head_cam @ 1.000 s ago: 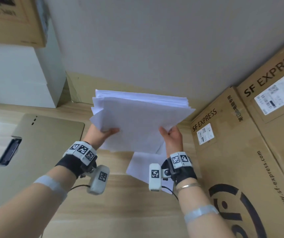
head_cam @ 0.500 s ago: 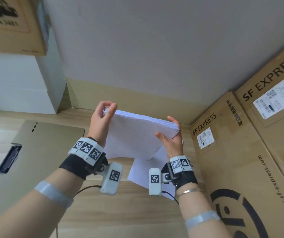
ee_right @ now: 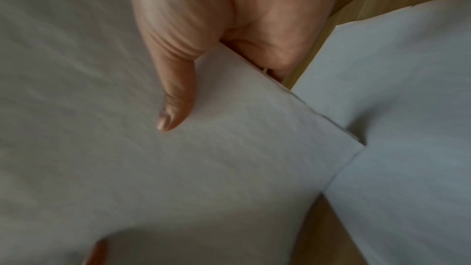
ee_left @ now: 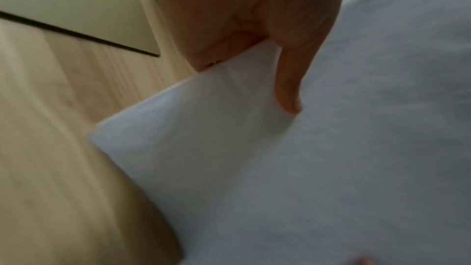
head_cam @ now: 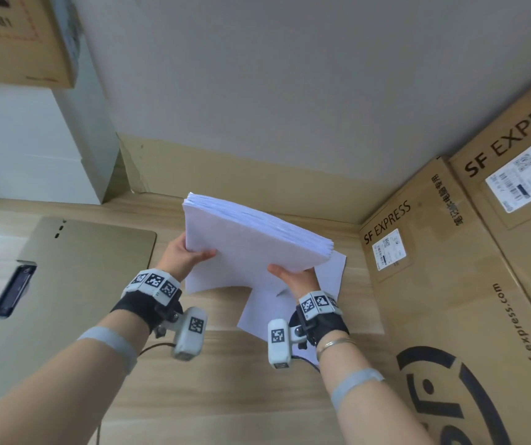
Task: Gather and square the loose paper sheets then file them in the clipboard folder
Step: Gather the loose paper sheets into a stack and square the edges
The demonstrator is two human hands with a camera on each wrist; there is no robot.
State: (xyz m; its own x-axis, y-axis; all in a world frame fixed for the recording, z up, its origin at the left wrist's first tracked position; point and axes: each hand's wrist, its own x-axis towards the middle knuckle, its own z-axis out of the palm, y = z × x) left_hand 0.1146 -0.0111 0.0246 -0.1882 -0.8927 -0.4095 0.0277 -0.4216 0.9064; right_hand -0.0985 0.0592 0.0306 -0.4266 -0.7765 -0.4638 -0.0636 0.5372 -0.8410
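Observation:
A thick stack of white paper sheets (head_cam: 251, 248) is held up above the wooden floor, tilted with its far edge raised. My left hand (head_cam: 190, 256) grips its left edge, thumb on top (ee_left: 288, 96), the other fingers hidden under the sheets. My right hand (head_cam: 293, 277) grips the near right edge with its thumb on the top sheet (ee_right: 175, 106). One loose white sheet (head_cam: 331, 277) lies flat on the floor beneath the stack, also seen as the loose sheet (ee_right: 407, 108). The beige clipboard folder (head_cam: 74, 261) lies open at the left, its dark clip (head_cam: 13, 290) near its left side.
Large SF Express cardboard boxes (head_cam: 450, 284) stand close on the right. A white box (head_cam: 33, 146) with a brown carton (head_cam: 17, 40) on top sits at the back left. A grey wall (head_cam: 273, 91) closes the back. Bare wooden floor (head_cam: 225, 396) lies in front.
The fanned, uneven sheets have been gathered into one squared stack. Both hands shifted from holding its upper sides half a second ago to gripping its lower edges, and the stack now tilts flatter.

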